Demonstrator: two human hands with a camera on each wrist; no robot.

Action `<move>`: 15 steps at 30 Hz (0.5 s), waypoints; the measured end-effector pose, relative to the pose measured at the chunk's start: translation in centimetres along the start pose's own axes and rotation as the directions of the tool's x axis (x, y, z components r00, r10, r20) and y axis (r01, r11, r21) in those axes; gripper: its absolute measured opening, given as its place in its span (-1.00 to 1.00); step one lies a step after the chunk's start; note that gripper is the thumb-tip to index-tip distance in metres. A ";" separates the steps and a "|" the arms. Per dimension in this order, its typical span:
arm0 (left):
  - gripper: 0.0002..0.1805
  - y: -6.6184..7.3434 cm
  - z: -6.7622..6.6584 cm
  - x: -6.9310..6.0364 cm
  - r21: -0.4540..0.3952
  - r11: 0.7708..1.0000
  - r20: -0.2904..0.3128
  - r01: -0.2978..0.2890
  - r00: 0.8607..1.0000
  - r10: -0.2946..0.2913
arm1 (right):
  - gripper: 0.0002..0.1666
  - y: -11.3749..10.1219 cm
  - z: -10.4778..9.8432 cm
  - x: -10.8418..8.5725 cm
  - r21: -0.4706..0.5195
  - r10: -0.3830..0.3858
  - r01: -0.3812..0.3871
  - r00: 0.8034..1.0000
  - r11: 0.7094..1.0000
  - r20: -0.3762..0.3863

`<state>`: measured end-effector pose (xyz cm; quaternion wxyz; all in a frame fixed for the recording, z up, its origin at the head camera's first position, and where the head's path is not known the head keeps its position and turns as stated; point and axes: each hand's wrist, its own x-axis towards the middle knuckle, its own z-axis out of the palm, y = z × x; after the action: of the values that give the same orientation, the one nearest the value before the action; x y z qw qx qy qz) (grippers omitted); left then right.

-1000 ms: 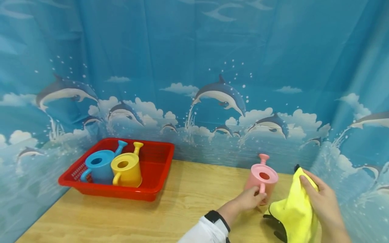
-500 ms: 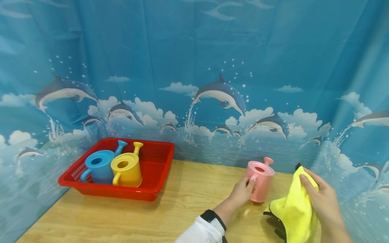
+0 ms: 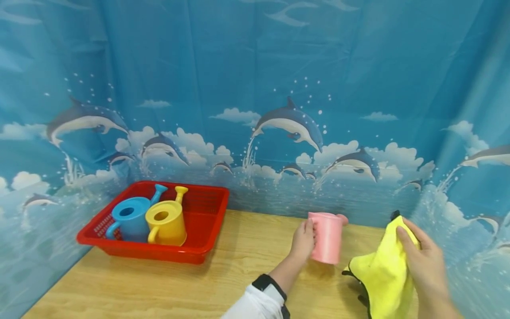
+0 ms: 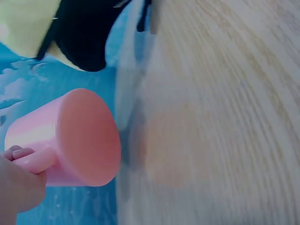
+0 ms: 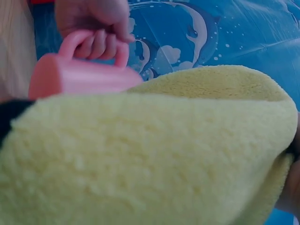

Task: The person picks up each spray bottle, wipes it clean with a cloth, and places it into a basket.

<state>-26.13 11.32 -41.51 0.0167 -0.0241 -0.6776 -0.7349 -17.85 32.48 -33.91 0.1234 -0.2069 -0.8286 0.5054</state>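
My left hand (image 3: 303,241) grips the handle of a pink watering can (image 3: 327,238), its fingers curled through the loop. The can's spout points right. In the left wrist view the flat bottom of the can (image 4: 91,140) faces the camera, raised off the table. My right hand (image 3: 426,261) pinches a yellow cloth (image 3: 388,270) with dark edging near its top, and the cloth hangs down to the right of the can. The fluffy cloth (image 5: 140,154) fills much of the right wrist view and hides part of the can (image 5: 84,77).
A red basket (image 3: 159,254) stands at the left of the wooden table (image 3: 247,248). Inside it are a blue watering can (image 3: 133,221) and a yellow watering can (image 3: 171,226), side by side. A dolphin-print curtain (image 3: 255,88) rises behind the table and at both sides.
My left hand has lifted and turned the pink watering can and shifted it left, its spout swinging to the right. My right hand and the cloth have barely moved.
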 end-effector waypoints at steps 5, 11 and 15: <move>-0.60 1.3 -2.2 -0.7 -0.120 0.993 0.011 0.011 1.000 -0.010 | -0.29 -0.2 0.9 -0.6 -0.053 -0.084 0.081 0.995 0.995 -0.059; -0.59 3.1 -5.8 -2.4 -0.328 0.942 0.199 0.065 0.980 0.002 | -0.50 -0.6 2.5 -2.1 -0.184 -0.457 0.432 0.880 0.883 -0.128; -0.59 4.1 -7.6 -3.8 -0.376 0.922 0.307 0.097 0.952 0.025 | -0.61 -1.0 3.9 -3.1 -0.206 -0.676 0.645 0.716 0.736 -0.176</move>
<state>-22.15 3.40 -38.24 -0.1069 -0.1277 -0.5141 -0.8414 -16.93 27.53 -34.79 0.3809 0.0361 -0.8574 0.3443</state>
